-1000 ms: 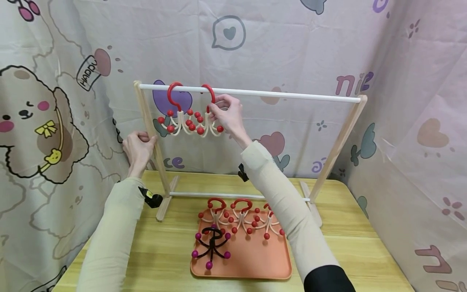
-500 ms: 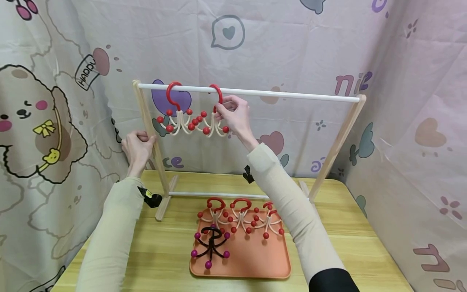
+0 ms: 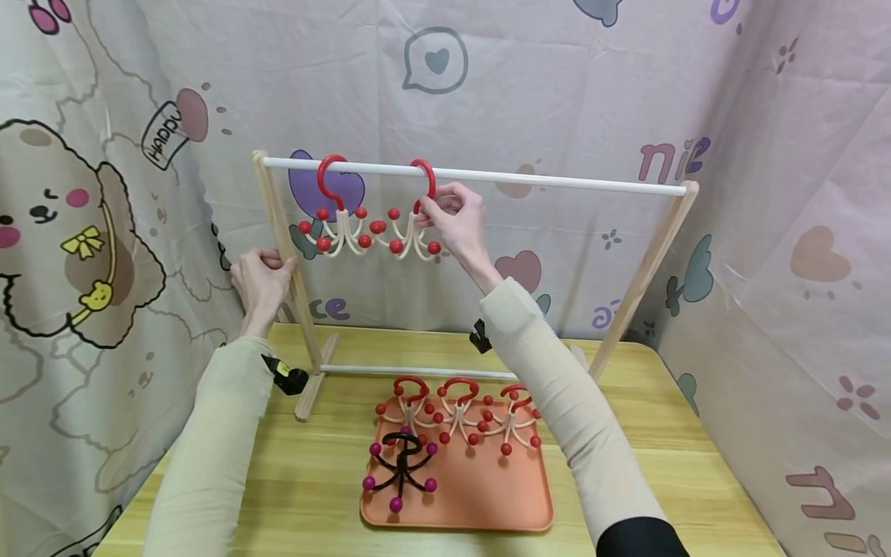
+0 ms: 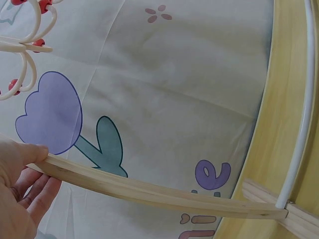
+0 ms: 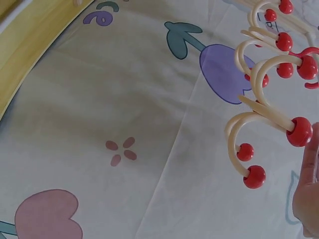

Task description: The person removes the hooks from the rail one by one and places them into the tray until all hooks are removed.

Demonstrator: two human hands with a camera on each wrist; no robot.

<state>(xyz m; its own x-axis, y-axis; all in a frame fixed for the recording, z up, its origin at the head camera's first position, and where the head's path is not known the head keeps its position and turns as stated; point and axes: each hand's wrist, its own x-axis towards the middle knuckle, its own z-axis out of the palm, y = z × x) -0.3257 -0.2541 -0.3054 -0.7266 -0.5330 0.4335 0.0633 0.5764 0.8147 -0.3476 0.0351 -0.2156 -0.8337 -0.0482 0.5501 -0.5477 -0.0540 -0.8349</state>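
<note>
My right hand point(image 3: 455, 220) pinches the red hook of a cream multi-arm hanger point(image 3: 415, 232) with red ball tips, and the hook sits over the white top rail point(image 3: 543, 180). Left of it a matching hanger point(image 3: 343, 232) hangs from the same rail; their ball tips meet or overlap in the head view. My left hand point(image 3: 261, 282) holds the rack's left wooden post point(image 3: 303, 309), thumb on one side and fingers on the other, as the left wrist view shows. In the right wrist view most of the right hand is out of frame, with both hangers' curved arms beside it.
An orange tray point(image 3: 497, 495) on the wooden table point(image 3: 668, 472) bears several more hangers: cream-and-red ones point(image 3: 459, 414) along its back and a black one point(image 3: 401, 464) with purple balls at front left. The rack's right post point(image 3: 643, 278) and lower white rail point(image 3: 418, 370) stand behind.
My right hand has slid the second hanger to the right along the top rail, widening the gap between the two hooks. The left hand stays on the post.
</note>
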